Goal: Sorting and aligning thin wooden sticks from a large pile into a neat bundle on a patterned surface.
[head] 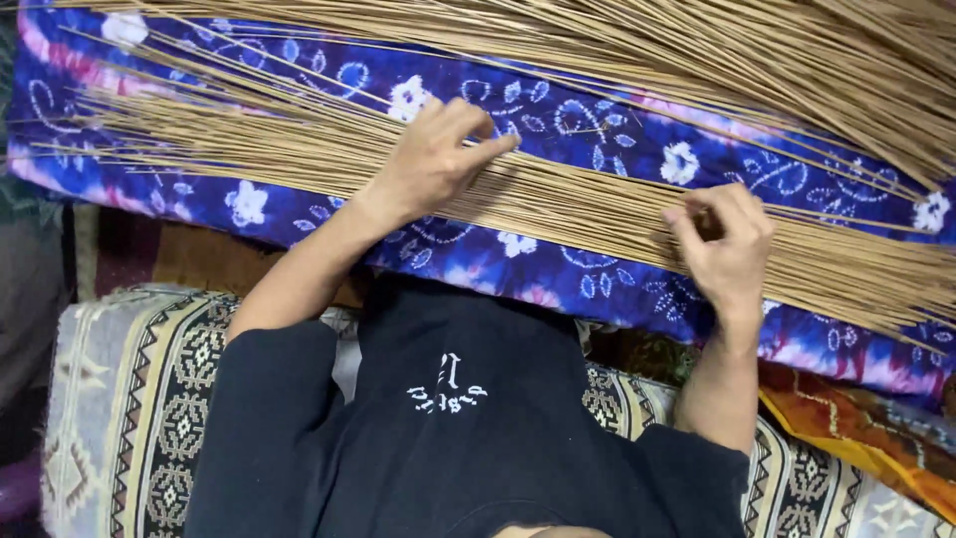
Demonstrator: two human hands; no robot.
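Straw sticks (pixel 558 199): L hand (pixel 430 159) flat, grip released; R hand (pixel 725 249) grip pinching some.

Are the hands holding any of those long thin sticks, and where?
The right hand pinches a few thin sticks partway along their length, fingers curled round them. The left hand lies flat on top of the spread bundle, pressing it, not gripping.

Thin sticks (pixel 558 189): dry plant fibre, pale tan, matt, stiff, slightly rough; left hand (pixel 430 159) lies flat on them, right hand (pixel 725 249) pinches few strands; blue cloth (pixel 558 120) beneath: soft woven cotton, white flower print, matt, faintly creased; patterned cushion (pixel 129 399): coarse woven fabric, geometric weave, matt; black shirt (pixel 468 438): smooth knit; orange cloth (pixel 866 438): slight sheen.
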